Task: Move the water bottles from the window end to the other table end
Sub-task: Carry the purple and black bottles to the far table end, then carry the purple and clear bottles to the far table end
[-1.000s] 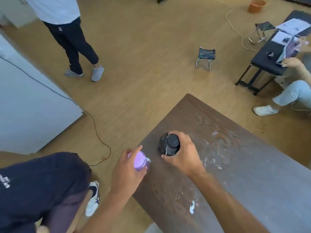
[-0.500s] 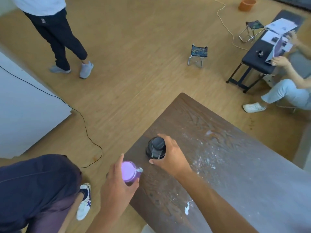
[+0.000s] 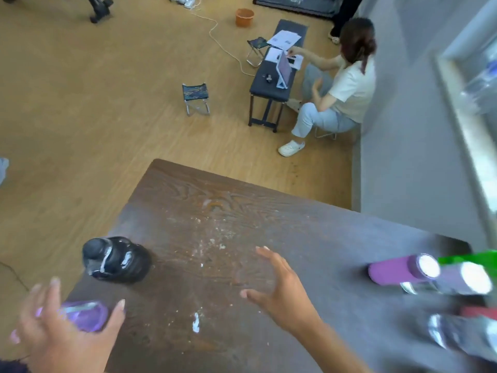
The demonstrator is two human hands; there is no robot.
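— Starting at the left: our left hand (image 3: pixel 57 329) was wrapped round the purple bottle (image 3: pixel 80 314) a second ago. Is it now?

— We think it's letting go. The fingers are spread and the bottle stands at the table's (image 3: pixel 215 211) near-left corner, but the blur there is heavy, so we can't tell for sure whether the thumb and fingertips are touching it.

— And the black bottle (image 3: pixel 115 261)?

— It stands free, just beyond the purple one near the left edge. Half a second ago our right hand (image 3: pixel 282 286) sat on its cap; now that hand is off it and out over the middle of the table, open, fingers splayed, holding nothing.

— So two bottles are down at this end.

— We'd judge so — and the view has swung right, toward the window (image 3: pixel 473 84). The remaining bottles (image 3: pixel 427 273) cluster at the right edge under it: two purple ones with bright caps, something green behind, silver and red ones nearer us, all smeared.

— Then the right hand is headed for the next load?

— Likely. It's well apart from that cluster as yet.
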